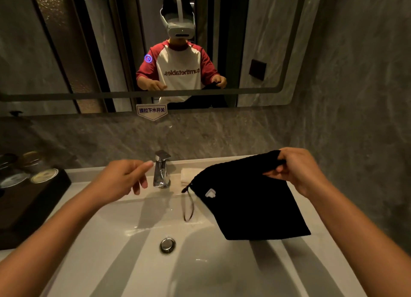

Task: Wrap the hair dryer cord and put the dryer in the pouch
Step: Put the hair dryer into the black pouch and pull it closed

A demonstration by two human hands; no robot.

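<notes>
A black cloth pouch (251, 203) with a small white label hangs over the right side of the sink. My right hand (295, 169) grips its upper right corner, and its drawstring loop (189, 205) dangles from the left corner. My left hand (126, 176) hovers in front of the tap, fingers apart, holding nothing. No hair dryer or cord is in view.
A white sink (133, 241) with a chrome drain plug (167, 245) lies below my hands. The chrome tap (162, 169) stands at the back with a folded cloth (185, 176) beside it. A dark tray (26, 205) with jars sits left. A mirror (262, 40) shows a person's reflection.
</notes>
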